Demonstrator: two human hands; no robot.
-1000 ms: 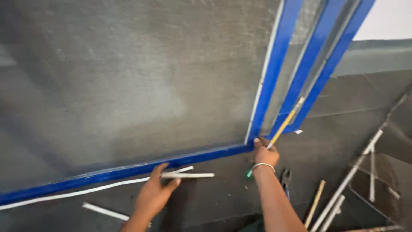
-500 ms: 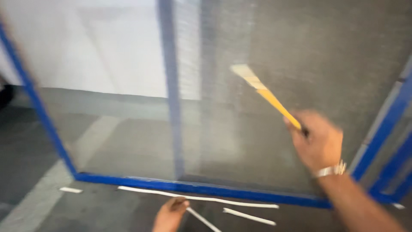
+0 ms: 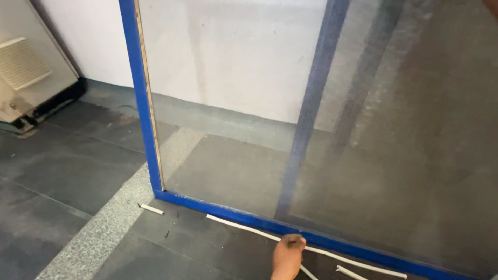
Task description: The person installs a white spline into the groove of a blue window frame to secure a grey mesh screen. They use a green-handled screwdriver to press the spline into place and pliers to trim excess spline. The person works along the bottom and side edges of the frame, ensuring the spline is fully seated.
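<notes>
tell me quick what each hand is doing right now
Left hand: fingers curled down on the long white strip by the blue frame; a firm grip cannot be told.
Right hand: out of view.

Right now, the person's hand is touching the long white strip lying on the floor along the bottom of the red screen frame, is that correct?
Not quite: the frame is blue, not red. The head view shows the hand touching the long white strip lying on the floor along the frame's bottom rail.
</notes>
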